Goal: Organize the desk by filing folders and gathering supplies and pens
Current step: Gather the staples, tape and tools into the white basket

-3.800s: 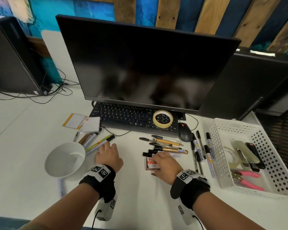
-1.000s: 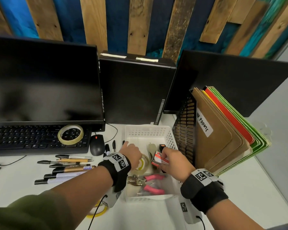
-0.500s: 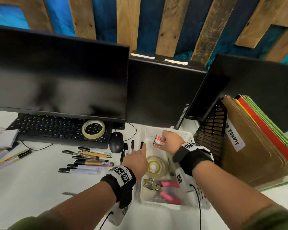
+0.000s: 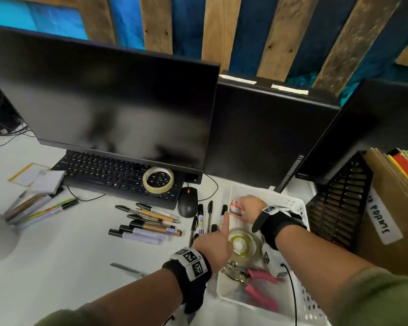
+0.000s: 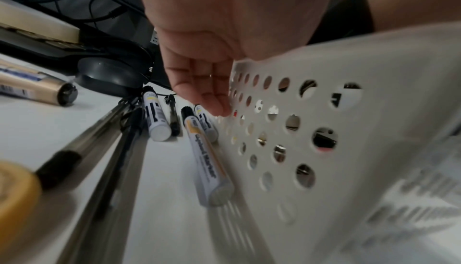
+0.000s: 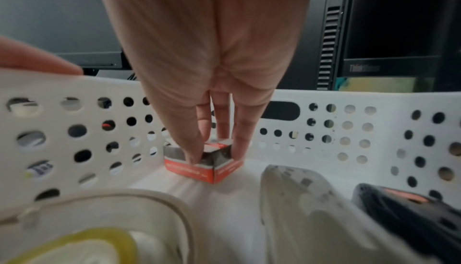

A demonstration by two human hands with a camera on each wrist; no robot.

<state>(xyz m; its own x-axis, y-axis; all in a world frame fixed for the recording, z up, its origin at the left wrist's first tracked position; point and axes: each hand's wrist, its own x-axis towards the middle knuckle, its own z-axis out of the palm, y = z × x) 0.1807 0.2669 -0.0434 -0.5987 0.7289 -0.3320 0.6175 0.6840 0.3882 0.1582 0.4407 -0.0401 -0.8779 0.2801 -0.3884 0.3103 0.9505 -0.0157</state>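
Observation:
A white perforated basket (image 4: 299,208) stands right of the keyboard. My right hand (image 4: 247,203) reaches into its far left corner and pinches a small red and grey box (image 4: 236,205). In the right wrist view the right hand (image 6: 214,156) holds that box (image 6: 202,169) by its sides, and the box sits on the basket floor (image 6: 249,199) close to the far wall. My left hand (image 4: 212,245) lies at the basket's left rim with the thumb stretched along it. Its straight fingers (image 5: 214,98) touch the outside wall (image 5: 312,110) and hold nothing.
The basket also holds a tape dispenser (image 4: 243,243), a pink-handled tool (image 4: 259,285) and a black stapler (image 6: 411,215). Markers (image 5: 207,160) and pens (image 4: 151,222) lie left of it. A tape roll (image 4: 158,180) sits on the keyboard beside a mouse (image 4: 187,204). A folder rack (image 4: 339,203) stands right.
My right hand carried the small box from the desk over the basket and lowered it into the far left corner. My left hand came to the basket's left rim and stayed there.

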